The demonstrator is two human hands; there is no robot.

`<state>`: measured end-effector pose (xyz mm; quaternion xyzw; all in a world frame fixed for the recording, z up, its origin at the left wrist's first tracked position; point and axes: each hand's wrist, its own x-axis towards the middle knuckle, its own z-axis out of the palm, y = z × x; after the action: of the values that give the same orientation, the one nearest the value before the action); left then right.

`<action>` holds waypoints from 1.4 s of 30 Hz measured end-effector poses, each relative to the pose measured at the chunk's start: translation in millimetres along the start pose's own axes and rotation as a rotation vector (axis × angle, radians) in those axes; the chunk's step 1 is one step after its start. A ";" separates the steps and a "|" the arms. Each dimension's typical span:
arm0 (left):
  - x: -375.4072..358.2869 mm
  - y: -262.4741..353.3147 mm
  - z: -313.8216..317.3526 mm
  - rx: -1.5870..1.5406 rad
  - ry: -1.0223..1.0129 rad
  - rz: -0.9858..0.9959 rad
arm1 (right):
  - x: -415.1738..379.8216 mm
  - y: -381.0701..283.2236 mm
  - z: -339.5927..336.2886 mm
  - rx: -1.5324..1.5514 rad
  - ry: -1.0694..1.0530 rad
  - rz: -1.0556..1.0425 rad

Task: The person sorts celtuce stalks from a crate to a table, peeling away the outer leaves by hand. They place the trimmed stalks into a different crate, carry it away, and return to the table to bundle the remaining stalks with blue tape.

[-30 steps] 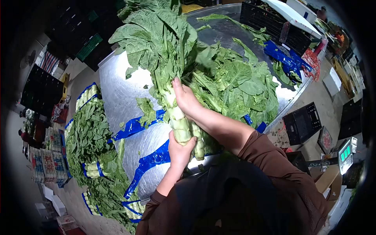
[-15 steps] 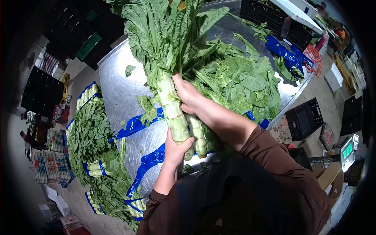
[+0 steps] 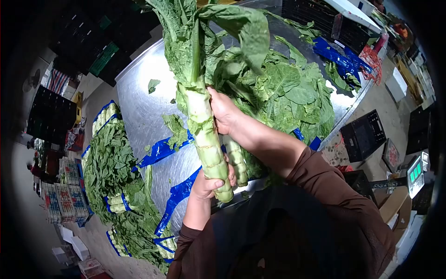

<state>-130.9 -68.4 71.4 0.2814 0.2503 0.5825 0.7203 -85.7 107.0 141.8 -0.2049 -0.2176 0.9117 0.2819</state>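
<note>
A thick pale green stalk (image 3: 209,146) with long leaves at its far end is held over the metal table (image 3: 139,107). My left hand (image 3: 206,185) is wrapped round its lower end, fingers showing on the right side. Higher up, my right hand (image 3: 223,111) grips the same stalk just below the leaves; its fingertips are hidden behind it. Another stalk (image 3: 236,160) lies under my right forearm. To the right spreads a heap of loose green leaves (image 3: 297,93). Blue tape (image 3: 174,200) runs across the table beside my left hand.
Leafy bundles (image 3: 109,156) bound with blue tape stand left of the table. More blue tape (image 3: 339,58) and red string (image 3: 370,65) lie at the right edge. Black crates (image 3: 363,136) and a scale display (image 3: 415,172) are at the right; dark crates (image 3: 51,111) stand far left.
The held stalk has tipped and come nearer, its lower end now further down and its leaves shifted. My left hand has turned around that end. My right hand has barely moved.
</note>
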 end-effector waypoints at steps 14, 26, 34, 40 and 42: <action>-19.9 22.2 -13.3 0.476 0.164 -0.084 | -24.8 6.8 -20.5 -0.331 -0.354 0.123; -25.0 14.9 -3.6 1.161 0.713 0.190 | -26.6 -27.6 -85.7 -1.926 0.126 -0.223; -4.2 -8.0 1.4 1.438 0.999 0.179 | -38.1 -50.3 -8.3 -1.647 0.501 -0.759; -8.7 -12.0 -0.7 1.556 1.076 0.153 | -23.5 -26.3 -23.1 -1.701 0.522 -1.036; -6.6 -11.1 0.8 1.554 1.102 0.087 | -22.9 -24.1 -24.2 -1.709 0.511 -1.132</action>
<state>-123.9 -76.8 64.4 0.3763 0.8609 0.3302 0.0905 -46.1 118.0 140.0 -0.3898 -0.7853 0.1206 0.4655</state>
